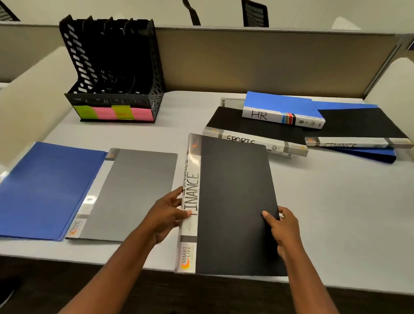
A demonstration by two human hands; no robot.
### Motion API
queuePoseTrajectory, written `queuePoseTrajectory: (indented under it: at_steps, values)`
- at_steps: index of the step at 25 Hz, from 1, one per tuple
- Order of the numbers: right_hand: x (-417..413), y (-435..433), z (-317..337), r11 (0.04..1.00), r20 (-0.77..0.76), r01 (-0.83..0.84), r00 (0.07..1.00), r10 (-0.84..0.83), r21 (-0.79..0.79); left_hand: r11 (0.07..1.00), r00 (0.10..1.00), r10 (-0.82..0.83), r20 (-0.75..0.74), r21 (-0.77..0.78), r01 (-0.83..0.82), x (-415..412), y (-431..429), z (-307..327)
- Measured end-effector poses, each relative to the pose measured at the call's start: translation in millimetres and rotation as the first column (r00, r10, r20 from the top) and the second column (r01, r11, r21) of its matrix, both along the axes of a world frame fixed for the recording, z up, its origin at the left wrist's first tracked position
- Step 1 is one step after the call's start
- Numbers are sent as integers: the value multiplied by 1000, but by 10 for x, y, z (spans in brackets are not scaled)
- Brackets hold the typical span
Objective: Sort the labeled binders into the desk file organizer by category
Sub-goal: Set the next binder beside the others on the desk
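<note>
Counter [345,217]: I see white top, partition wall behind.
Organizer [113,75]: slots look empty.
Left hand [169,213], right hand [282,227]: gripping Finance binder [232,203].

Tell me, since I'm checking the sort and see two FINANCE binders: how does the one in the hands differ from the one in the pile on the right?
The held FINANCE binder is in the grip of the left hand and the right hand, spine pointing away; the pile's FINANCE binder lies untouched, spine sideways. The held one is alone; the other rests on a blue folder. Both have black covers and clear handwritten spines.
</note>
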State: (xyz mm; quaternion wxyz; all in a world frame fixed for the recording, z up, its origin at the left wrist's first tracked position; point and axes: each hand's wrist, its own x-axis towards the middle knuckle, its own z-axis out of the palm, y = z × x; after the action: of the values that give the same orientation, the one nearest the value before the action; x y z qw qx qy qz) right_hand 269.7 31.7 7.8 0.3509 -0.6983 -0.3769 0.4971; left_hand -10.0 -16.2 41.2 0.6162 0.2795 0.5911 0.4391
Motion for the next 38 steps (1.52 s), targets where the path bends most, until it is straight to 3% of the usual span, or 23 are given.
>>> queuePoseTrajectory:
  at_steps: [6,13,22,31,34,38]
  values:
    - [-396,-38,-147,996,44,59,997,-56,-62,996,923,-81,-376,-54,65,-259,37,-56]
    - [-709,37,-203,996,274,85,959,-74,-31,975,799,-217,-560,-81,208,-437,161,-187]
    - [-797,137,-292,987,519,137,852,-72,-88,934,600,-323,-732,-146,325,-449,358,-281]
    - [-809,97,-273,984,659,136,752,-25,-118,931,518,-289,-805,-111,347,-329,540,-223]
    - [-805,78,-274,990,674,108,739,-15,-95,921,375,-218,-901,-63,385,-240,608,-197]
    - [-735,111,-277,999,688,46,725,-26,-11,869,425,-213,-880,29,494,-36,706,-170]
